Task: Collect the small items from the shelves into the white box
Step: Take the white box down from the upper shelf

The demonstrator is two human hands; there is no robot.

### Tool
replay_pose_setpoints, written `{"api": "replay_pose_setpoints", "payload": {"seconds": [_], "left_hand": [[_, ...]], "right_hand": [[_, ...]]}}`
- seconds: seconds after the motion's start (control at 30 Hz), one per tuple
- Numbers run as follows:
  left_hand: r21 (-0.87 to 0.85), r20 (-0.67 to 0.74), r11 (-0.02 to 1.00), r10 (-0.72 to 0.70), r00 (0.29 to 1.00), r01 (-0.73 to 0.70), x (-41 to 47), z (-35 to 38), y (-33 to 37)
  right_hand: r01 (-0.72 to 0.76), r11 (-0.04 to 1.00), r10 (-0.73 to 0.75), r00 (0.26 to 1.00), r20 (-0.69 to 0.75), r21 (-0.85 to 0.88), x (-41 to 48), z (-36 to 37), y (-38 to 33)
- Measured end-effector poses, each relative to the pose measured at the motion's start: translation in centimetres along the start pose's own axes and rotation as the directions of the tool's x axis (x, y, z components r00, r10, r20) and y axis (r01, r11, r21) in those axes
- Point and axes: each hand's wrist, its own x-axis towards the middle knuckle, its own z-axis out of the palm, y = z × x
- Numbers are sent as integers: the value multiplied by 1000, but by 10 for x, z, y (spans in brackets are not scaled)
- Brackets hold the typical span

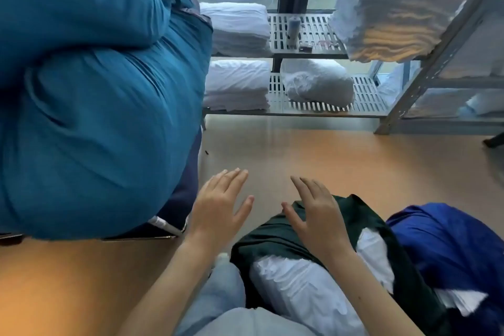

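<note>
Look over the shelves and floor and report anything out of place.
On the upper slatted shelf, a dark upright canister and a few small loose bits sit beside folded white linen, odd among bedding. A small dark scrap lies on the floor by the blue bundle.

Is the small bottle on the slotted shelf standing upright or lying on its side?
Upright. The bottle stands on its base on the shelf, its long side vertical, beside the folded white towels.
</note>
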Motion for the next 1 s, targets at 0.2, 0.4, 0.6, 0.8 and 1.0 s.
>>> {"api": "replay_pose_setpoints", "payload": {"seconds": [0.2, 0.4, 0.6, 0.8, 1.0], "left_hand": [[-16, -96, 999, 34, 995, -35, 67, -9, 2], [-35, -158, 995, 82, 984, -89, 164, 9, -9], [-27, -138, 990, 137, 981, -142, 321, 43, -32], [26, -93, 986, 164, 982, -162, 493, 68, -68], [-115, -132, 984, 122, 984, -138, 629, 81, -94]], "right_hand": [[39, 999, -38, 993, -115, 8, 60, -18, 9], [85, 996, -85, 982, -166, -13, 154, -25, 33], [34, 998, -46, 974, -223, -58, 293, -17, 67], [-83, 994, 69, 978, -195, -66, 450, -13, 96], [-146, 989, 137, 973, -185, -33, 582, -15, 107]]}}
